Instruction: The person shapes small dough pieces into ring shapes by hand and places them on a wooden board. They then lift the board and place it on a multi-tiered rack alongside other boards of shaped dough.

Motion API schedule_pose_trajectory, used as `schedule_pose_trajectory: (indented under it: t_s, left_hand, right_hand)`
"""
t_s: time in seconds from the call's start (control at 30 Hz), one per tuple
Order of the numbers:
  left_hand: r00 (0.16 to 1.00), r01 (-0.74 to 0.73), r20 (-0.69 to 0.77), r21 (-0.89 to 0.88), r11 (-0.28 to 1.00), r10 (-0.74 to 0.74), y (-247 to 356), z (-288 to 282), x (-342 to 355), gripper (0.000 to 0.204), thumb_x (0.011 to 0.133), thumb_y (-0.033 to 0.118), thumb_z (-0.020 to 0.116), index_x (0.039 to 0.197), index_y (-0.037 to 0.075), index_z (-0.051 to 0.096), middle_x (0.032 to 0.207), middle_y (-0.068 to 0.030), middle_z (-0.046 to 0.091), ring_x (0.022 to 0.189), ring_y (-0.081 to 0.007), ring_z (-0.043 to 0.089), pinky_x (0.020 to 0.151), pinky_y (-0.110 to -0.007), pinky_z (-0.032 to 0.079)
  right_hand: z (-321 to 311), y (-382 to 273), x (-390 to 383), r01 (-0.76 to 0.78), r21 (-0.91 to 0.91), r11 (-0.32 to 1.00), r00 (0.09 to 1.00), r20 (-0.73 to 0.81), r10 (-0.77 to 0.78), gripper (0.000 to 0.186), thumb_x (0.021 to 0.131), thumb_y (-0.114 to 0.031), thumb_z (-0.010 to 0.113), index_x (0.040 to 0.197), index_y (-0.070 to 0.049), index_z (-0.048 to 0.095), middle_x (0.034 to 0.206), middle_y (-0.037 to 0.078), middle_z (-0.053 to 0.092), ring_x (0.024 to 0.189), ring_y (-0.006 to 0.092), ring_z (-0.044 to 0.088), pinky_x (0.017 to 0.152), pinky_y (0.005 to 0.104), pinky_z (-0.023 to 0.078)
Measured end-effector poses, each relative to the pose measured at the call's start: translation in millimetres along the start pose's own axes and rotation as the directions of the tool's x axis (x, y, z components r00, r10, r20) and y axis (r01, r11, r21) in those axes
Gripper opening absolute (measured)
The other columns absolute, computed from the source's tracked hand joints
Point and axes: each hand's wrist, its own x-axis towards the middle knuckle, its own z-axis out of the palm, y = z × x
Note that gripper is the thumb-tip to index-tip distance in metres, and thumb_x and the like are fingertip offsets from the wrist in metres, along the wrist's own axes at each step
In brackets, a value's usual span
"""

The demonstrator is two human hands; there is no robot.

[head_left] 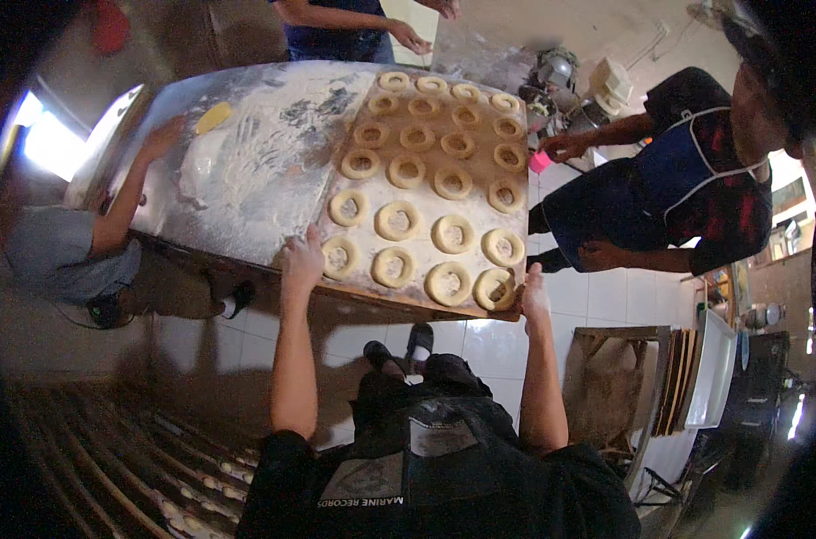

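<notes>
A flour-dusted wooden board (426,207) carries several rows of pale dough rings (428,285). It lies at the right end of the floury metal table (170,193), its near edge toward me. My left hand (302,258) grips the board's near left corner, thumb on top, the other fingers partly hidden. At the near right corner my right hand (535,295) is closed around the edge, close to the last ring of the front row. Loose flour (255,162) covers the table to the left of the board.
A person (48,256) at the left reaches over the table near a yellow scraper (214,118). Across stands another person (336,31). At the right, a person in a blue apron (641,193) holds a pink cup (539,162). Racks (93,467) and a wooden stand (614,334) flank me.
</notes>
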Motion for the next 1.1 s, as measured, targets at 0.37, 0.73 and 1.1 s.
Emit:
schedule_pose_trajectory:
  t_s: [0.37,0.73,1.1]
  left_hand:
    - [0.961,0.232,0.242,-0.457,0.859,-0.131,-27,56,-8,0.09,0.096,0.065,0.011,0.124,-0.009,0.053,0.124,-0.0298,0.057,0.117,-0.0506,0.05,0.102,-0.051,0.038]
    - [0.655,-0.208,-0.594,0.451,0.868,0.466,-81,126,-64,0.045,0.091,0.015,0.051,0.128,-0.009,0.046,0.089,-0.0216,0.065,0.072,-0.0327,0.063,0.065,-0.04,0.051]
    - [0.791,0.071,-0.424,-0.652,0.755,-0.441,-26,64,-212,0.058,0.104,0.045,0.028,0.137,0.0,0.045,0.121,-0.0232,0.058,0.113,-0.04,0.054,0.102,-0.047,0.039]
  right_hand:
    - [23,12,45,0.032,0.487,0.873,0.992,0.09,-0.086,0.085,0.085,-0.082,0.024,0.095,-0.006,0.059,0.087,0.008,0.062,0.077,0.0182,0.059,0.074,0.0316,0.051]
    - [95,-52,90,0.043,0.516,0.855,0.861,0.415,-0.294,0.085,0.087,-0.08,0.027,0.11,-0.003,0.056,0.107,0.012,0.059,0.096,0.0258,0.056,0.088,0.0395,0.047]
    - [106,-111,203,-0.004,0.421,0.907,0.649,0.691,-0.318,0.1,0.083,-0.082,0.031,0.134,0.002,0.046,0.133,0.02,0.052,0.12,0.0373,0.05,0.103,0.0512,0.04]
